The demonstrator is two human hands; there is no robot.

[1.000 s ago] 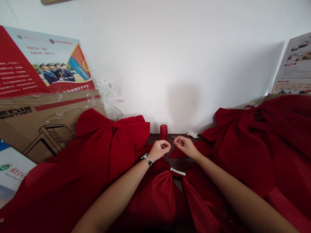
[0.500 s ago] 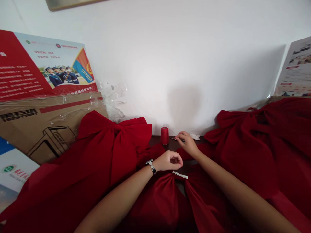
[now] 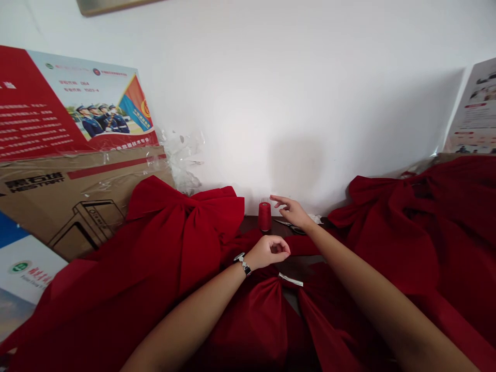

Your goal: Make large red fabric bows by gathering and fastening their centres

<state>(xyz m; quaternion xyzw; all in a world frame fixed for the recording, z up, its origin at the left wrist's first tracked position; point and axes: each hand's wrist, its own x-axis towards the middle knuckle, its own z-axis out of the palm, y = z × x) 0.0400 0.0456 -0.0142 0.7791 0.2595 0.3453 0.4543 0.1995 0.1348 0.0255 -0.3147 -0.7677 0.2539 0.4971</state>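
Red bow fabric (image 3: 253, 318) | left grip (image 3: 269, 252) curled (anything held hidden) | right grip (image 3: 293, 213) spread, near scissors (image 3: 289, 225)

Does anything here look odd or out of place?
Yes: a crumpled sheet of clear plastic bunches against the white wall beside the cardboard box. It looks like loose, leftover wrapping, trailing off the plastic-covered box and poster rather than placed there on purpose.

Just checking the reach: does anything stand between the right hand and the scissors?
Nothing visible does. The scissors lie on the dark table directly below the right hand; the red thread spool stands to the hand's left, clear of that path.
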